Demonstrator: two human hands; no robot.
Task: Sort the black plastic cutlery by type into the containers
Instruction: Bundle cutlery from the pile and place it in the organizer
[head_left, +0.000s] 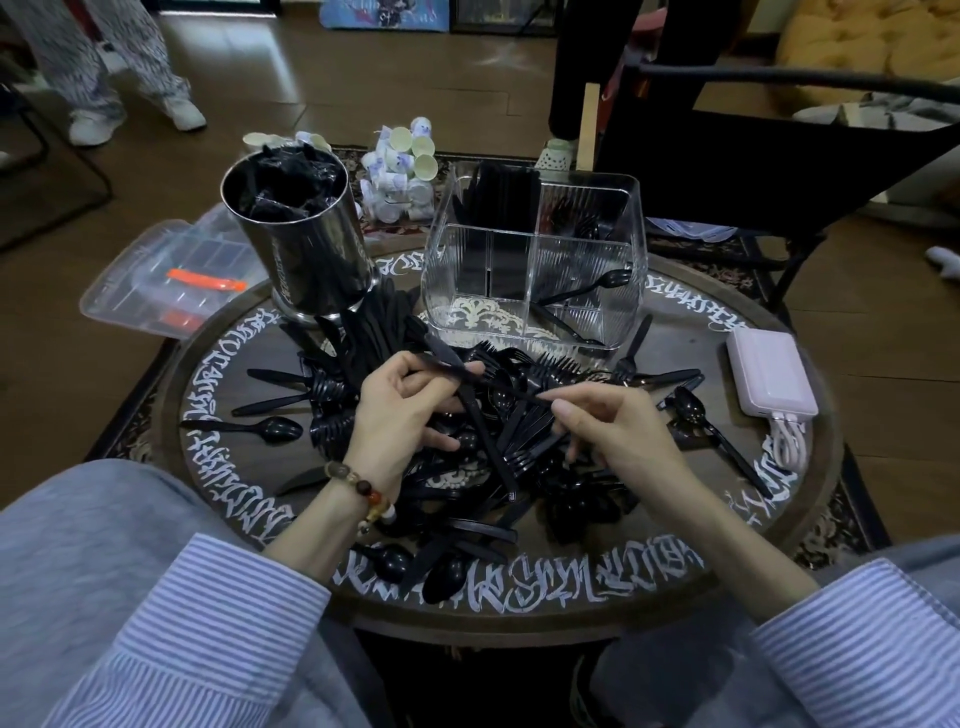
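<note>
Left hand (400, 410) pinches a knife (470, 395), apparently several, gathered for one drop; right hand (608, 426) pinches a handle tip from the centre pile (519, 441).

Two hands: left hand (400, 410), right hand (613, 431). One steel canister (301, 244); one clear divided organiser (535, 260); one power bank (769, 371); cutlery pile (488, 447) uncountable.

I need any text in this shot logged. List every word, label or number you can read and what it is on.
None can be read.
Table rim: white ornamental script all round, not legible as words.
Steel canister: faint engraved mark, too blurred.
Small cups: blue print, too small.
</note>
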